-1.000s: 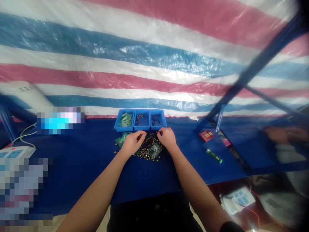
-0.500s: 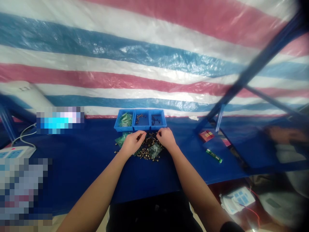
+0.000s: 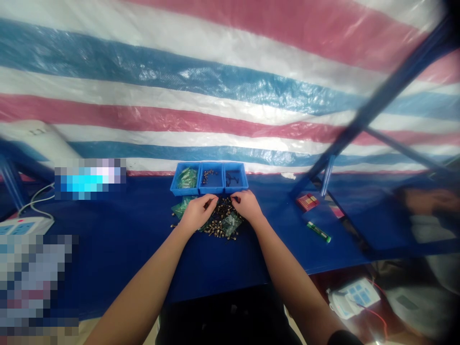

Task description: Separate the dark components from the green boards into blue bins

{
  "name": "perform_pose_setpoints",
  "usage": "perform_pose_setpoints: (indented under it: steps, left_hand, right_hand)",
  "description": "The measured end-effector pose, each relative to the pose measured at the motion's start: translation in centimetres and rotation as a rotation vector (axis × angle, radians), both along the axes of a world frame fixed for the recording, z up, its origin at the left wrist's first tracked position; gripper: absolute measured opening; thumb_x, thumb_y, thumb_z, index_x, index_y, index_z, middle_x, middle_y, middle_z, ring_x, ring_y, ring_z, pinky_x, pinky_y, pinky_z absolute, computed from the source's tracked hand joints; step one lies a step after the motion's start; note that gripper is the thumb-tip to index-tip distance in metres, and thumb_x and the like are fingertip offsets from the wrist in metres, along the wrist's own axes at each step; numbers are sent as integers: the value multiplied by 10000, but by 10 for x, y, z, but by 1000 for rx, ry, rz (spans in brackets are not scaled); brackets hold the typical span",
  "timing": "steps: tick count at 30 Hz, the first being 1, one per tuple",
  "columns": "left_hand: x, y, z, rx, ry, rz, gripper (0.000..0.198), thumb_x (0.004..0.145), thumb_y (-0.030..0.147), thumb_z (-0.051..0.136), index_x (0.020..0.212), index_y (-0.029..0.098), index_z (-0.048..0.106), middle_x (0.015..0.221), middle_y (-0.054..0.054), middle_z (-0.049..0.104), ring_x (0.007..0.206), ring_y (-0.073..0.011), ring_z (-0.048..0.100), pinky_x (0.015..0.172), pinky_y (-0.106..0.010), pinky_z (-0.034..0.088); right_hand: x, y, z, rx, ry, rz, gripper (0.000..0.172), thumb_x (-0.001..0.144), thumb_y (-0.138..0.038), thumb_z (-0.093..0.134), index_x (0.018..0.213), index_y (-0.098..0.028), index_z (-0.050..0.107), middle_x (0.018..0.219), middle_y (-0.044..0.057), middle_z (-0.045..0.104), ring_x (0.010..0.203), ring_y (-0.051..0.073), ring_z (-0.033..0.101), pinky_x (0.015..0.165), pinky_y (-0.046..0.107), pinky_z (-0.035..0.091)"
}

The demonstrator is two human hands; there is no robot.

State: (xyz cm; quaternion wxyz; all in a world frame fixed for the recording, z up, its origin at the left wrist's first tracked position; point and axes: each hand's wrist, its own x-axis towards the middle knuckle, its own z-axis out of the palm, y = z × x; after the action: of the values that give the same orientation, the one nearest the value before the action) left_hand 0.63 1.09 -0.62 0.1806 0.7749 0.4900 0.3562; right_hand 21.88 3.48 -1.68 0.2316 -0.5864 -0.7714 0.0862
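Note:
A pile of small brass-coloured metal parts (image 3: 221,223) mixed with green bits lies on the blue table (image 3: 118,239). My left hand (image 3: 197,211) rests at the pile's left edge, fingers curled and pinched at the tips. My right hand (image 3: 246,205) is at the pile's upper right, fingers also pinched over the parts. What each pinch holds is too small to make out. Just behind the pile stand three joined blue bins (image 3: 209,178): green pieces on the left, a few brass parts in the middle, dark parts on the right.
A red packet (image 3: 307,201) and a green lighter (image 3: 318,232) lie to the right. A white power strip (image 3: 21,225) sits at the far left. Blue shelf struts (image 3: 359,120) slant across the right side. A striped tarp (image 3: 215,96) hangs behind the table.
My right hand has crept slightly left over the pile. My left hand has barely moved.

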Motion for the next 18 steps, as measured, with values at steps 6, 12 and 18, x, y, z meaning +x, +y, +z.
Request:
perform_pose_setpoints:
  steps: [6, 12, 18]
  left_hand:
    - [0, 0, 1, -8, 0, -10, 350, 947, 465, 434, 980, 206, 668, 749, -18, 700, 646, -158, 641, 584, -219, 479]
    - [0, 0, 0, -20, -24, 0, 331, 938, 455, 458, 986, 208, 672, 737, -10, 694, 639, -151, 637, 590, -223, 481]
    - [2, 0, -5, -6, -75, -33, 340, 879, 484, 558, 1051, 213, 670, 674, 18, 655, 605, -134, 610, 647, -243, 496]
  right_hand:
    - [0, -1, 2, 3, 57, -34, 135, 794, -177, 586, 833, -192, 714, 806, 51, 702, 815, 201, 592, 798, 299, 437]
    - [-4, -8, 6, 6, 471, 20, 128, 807, -235, 580, 866, -197, 687, 831, 30, 701, 795, 173, 632, 774, 294, 490]
    - [-20, -14, 8, -240, 1029, 114, 193, 761, -374, 684, 811, -193, 641, 836, 56, 733, 781, 198, 691, 733, 321, 549]
